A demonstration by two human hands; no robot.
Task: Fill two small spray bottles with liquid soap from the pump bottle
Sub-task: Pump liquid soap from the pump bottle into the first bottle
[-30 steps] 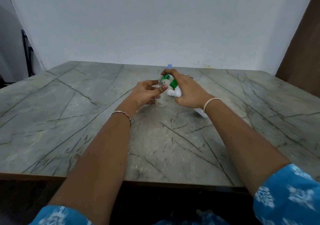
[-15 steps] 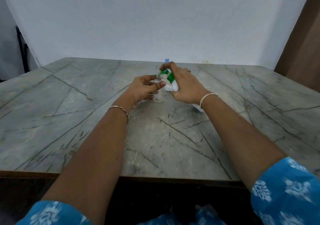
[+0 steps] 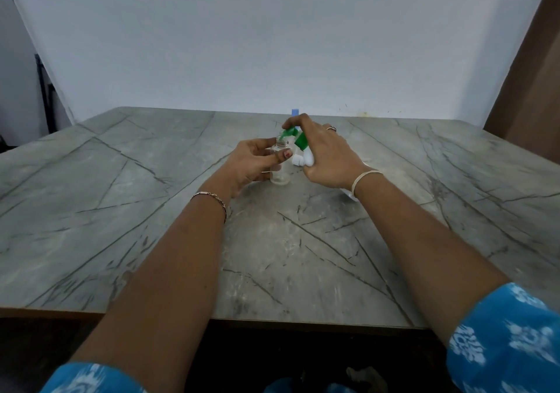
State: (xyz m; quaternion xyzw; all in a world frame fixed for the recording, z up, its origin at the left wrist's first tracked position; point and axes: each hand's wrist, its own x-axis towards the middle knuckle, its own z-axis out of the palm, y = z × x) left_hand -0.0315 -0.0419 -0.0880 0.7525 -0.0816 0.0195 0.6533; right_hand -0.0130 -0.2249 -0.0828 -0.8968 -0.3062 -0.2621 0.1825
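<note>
Little has moved since a moment ago: I see the left hand (image 3: 251, 162) still gripping the clear spray bottle (image 3: 280, 174), upright on the surface (image 3: 151, 211). The right hand (image 3: 327, 156) clasps the tilted pump bottle (image 3: 304, 158), its green nozzle over the open neck

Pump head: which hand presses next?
Right. The right hand wraps the pump bottle, fingers over its green pump head; the left hand holds the small clear bottle beneath it.
</note>
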